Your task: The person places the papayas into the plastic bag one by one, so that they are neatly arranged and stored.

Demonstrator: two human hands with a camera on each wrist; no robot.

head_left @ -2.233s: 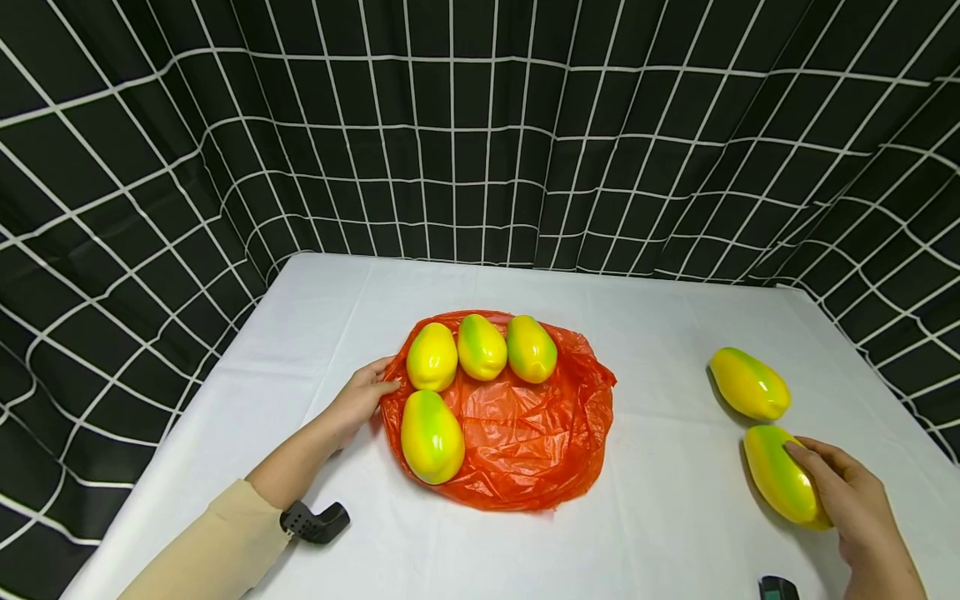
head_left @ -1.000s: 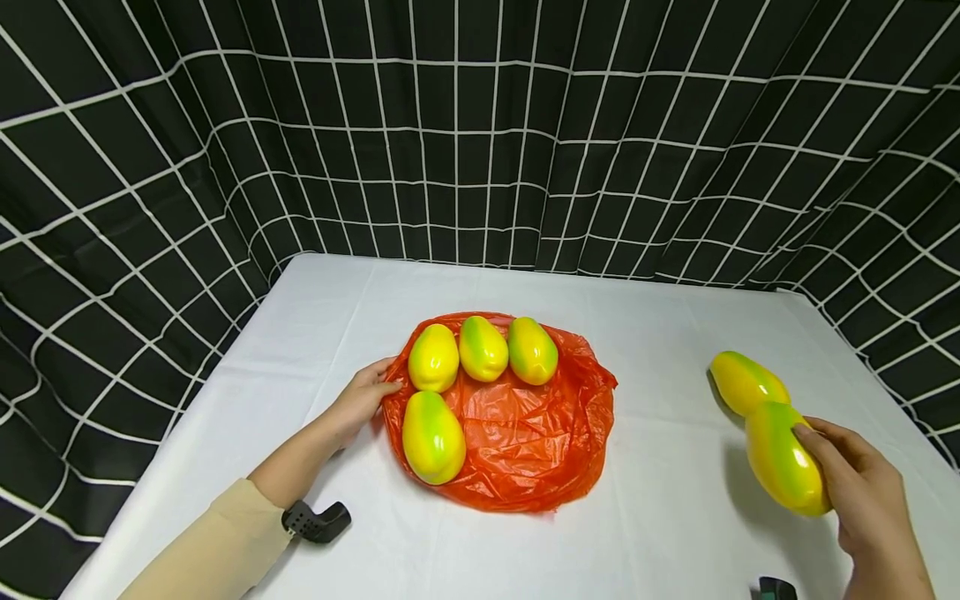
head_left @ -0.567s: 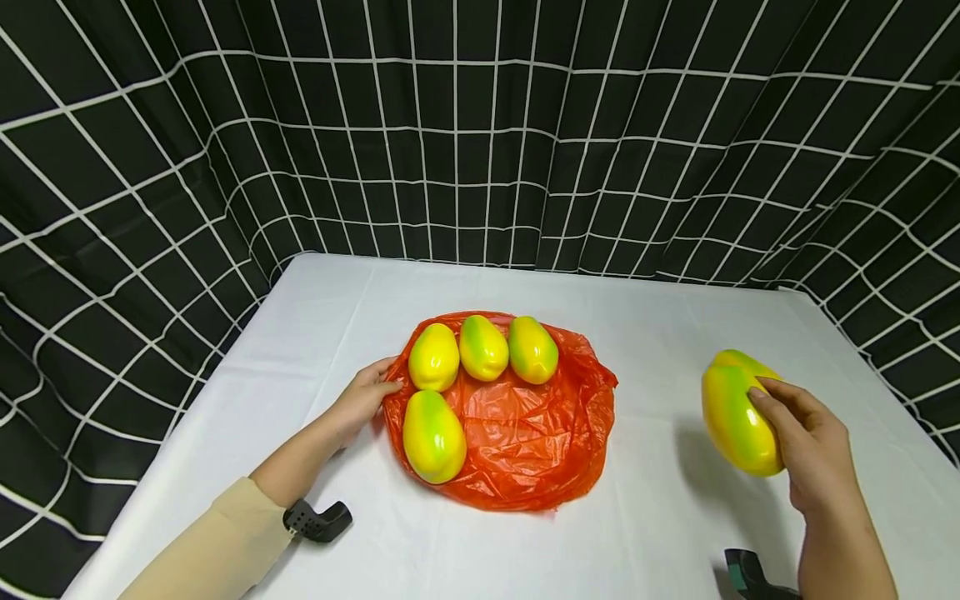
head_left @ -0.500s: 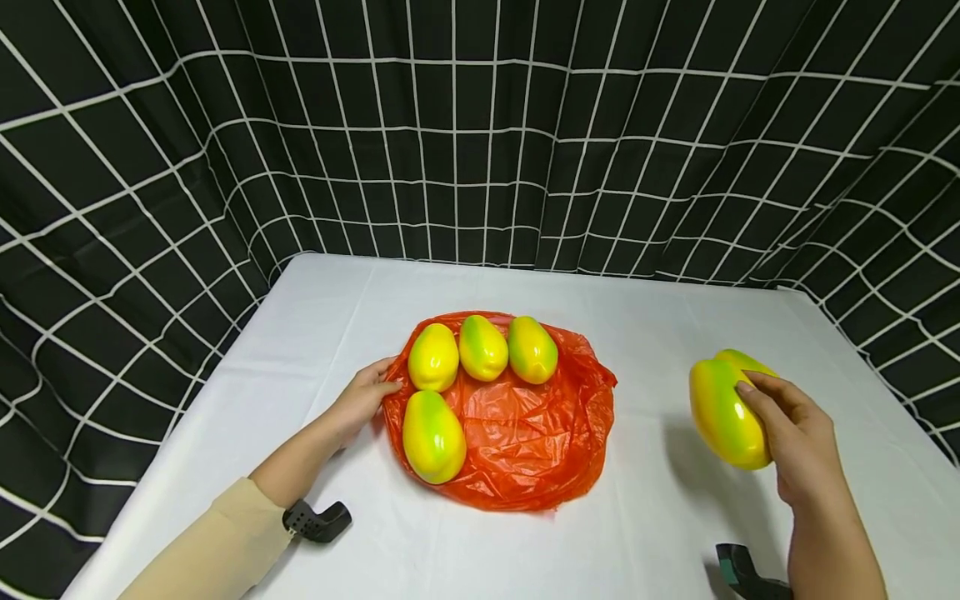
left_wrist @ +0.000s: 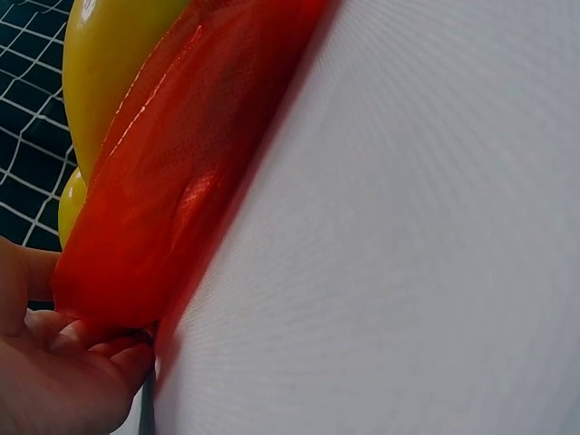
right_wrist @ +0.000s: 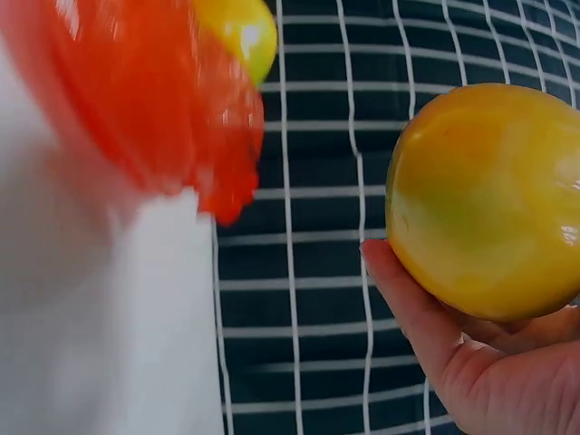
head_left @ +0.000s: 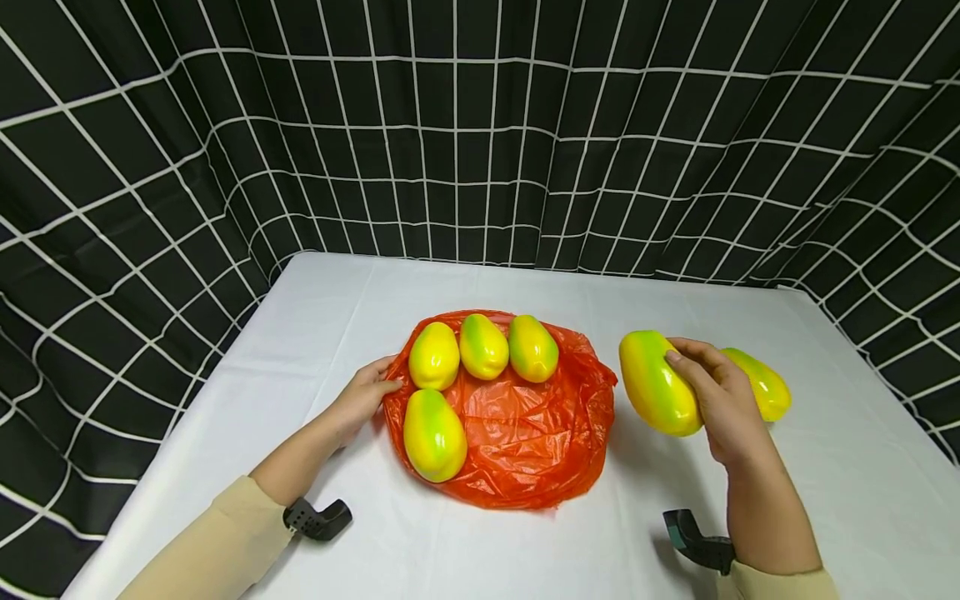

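My right hand [head_left: 716,400] holds a glossy yellow-green papaya [head_left: 660,383] above the table, just right of the red plastic bag [head_left: 517,433]. In the right wrist view, that papaya [right_wrist: 489,199] rests against the thumb and palm. At the bag's left rim, my left hand [head_left: 363,400] pinches the plastic; the left wrist view shows the thumb and curled fingers on the red film [left_wrist: 154,227]. Inside the opened bag, three papayas line the back, among them the middle one [head_left: 483,347], and another papaya [head_left: 434,436] lies at the front left.
One more papaya [head_left: 765,387] lies on the white tablecloth [head_left: 570,550] at the right, partly hidden behind my right hand. Black cloth with a white grid [head_left: 480,150] hangs round the back and sides. Each wrist wears a dark strapped device [head_left: 318,520].
My right hand has lifted the papaya off the table at the right and carried it left towards the bag. My left hand and the papayas in the bag have stayed in place.
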